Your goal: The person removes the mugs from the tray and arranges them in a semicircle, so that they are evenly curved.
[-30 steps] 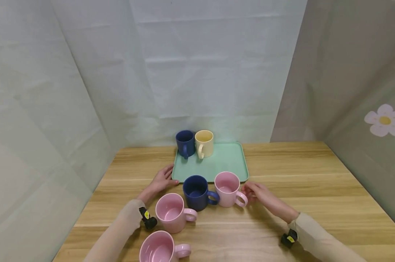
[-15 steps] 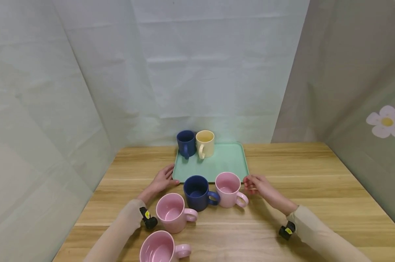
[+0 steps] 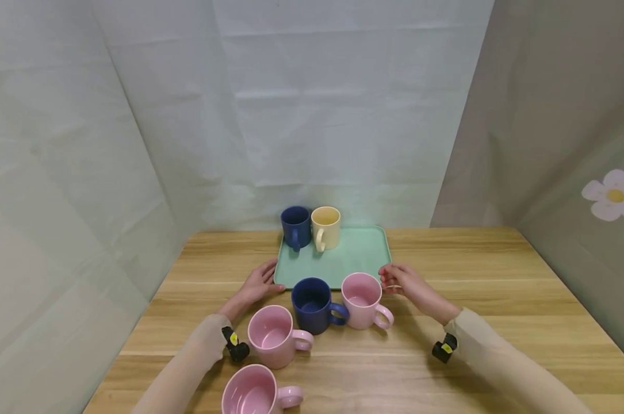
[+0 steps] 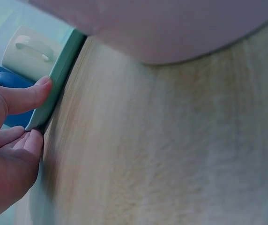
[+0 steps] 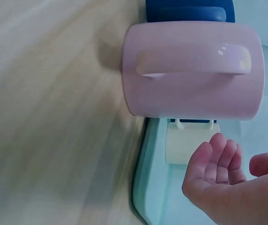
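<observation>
We see pale cloth (image 3: 343,115) hung at the far side and along the left and right of a wooden table (image 3: 498,276). At the table's far middle lies a green tray (image 3: 360,253), flat, wider than it is deep.

Of the six mugs, all upright, two stand side by side at the tray's far left: a navy one (image 3: 295,230) and, right of it, a cream one (image 3: 326,233), handles turned toward us. The others stand on the wood with handles to the right: a second navy one (image 3: 310,313) and a pink one (image 3: 360,305) just before the tray's near edge, another pink one (image 3: 271,342) nearer and left, and a last pink one (image 3: 251,397) nearest us, partly cut off by the view.

The left hand (image 3: 260,283) grips the tray's near left corner, thumb on the near rim, fingertips tucked at the outer side. The right hand (image 3: 406,283), by the near right corner, has loosely bent fingers, thumb well apart, and holds nothing; we cannot quite tell whether it touches the rim.
</observation>
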`<action>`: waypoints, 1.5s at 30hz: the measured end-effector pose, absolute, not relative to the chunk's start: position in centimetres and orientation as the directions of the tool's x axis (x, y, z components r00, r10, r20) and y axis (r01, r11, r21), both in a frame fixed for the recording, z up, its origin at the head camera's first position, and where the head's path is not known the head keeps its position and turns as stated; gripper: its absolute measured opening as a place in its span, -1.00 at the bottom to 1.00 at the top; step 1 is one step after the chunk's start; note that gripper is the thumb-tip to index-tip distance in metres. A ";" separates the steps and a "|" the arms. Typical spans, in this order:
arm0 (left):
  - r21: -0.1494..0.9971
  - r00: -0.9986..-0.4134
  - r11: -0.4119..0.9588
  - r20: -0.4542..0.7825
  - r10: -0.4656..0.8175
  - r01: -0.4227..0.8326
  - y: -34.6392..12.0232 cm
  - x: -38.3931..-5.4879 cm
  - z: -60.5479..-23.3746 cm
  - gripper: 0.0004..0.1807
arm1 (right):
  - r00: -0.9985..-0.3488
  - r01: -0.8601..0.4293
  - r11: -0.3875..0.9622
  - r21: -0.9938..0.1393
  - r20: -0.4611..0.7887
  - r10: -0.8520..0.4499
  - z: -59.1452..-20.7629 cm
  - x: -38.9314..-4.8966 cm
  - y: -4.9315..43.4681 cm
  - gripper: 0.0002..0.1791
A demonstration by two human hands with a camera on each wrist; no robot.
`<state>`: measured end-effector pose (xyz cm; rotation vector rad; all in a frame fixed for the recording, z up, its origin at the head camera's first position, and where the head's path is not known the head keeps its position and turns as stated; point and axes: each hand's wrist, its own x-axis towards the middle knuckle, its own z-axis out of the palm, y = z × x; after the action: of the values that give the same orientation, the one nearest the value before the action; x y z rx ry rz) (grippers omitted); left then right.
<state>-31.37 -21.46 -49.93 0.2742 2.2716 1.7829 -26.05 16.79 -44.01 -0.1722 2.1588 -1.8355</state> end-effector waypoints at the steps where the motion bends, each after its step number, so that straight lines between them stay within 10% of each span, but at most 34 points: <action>1: 0.972 -0.954 0.237 -0.073 0.290 -0.002 -21.5 -31.4 -50.0 -0.08 | -0.949 0.105 0.177 -0.979 -0.152 -0.275 -44.0 -26.3 16.6 -0.59; 12: 0.978 -0.954 0.210 -0.054 0.296 0.010 -21.5 -31.6 -50.3 -0.08 | -0.940 0.030 0.225 -0.974 -0.104 -0.324 -43.5 -30.4 14.8 -0.54; 31: 0.984 -0.953 0.176 -0.046 0.299 0.008 -20.5 -30.7 -50.7 -0.08 | -0.723 -0.009 0.173 -0.985 -0.114 -0.682 -45.1 -37.4 9.8 -0.47; 38: 0.985 -0.949 0.174 -0.051 0.310 0.004 -19.8 -30.1 -50.7 -0.07 | -0.760 0.058 0.083 -0.995 -0.098 -0.643 -45.8 -37.0 8.9 -0.51; 45: 0.987 -0.950 0.161 -0.044 0.309 0.006 -19.7 -30.4 -50.7 -0.07 | -0.933 0.034 0.182 -0.983 -0.096 -0.347 -45.5 -36.4 10.6 -0.65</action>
<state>-30.40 -19.66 -50.72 0.3067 2.2010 1.8698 -36.38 10.58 -45.52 -0.2985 2.1644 -1.8122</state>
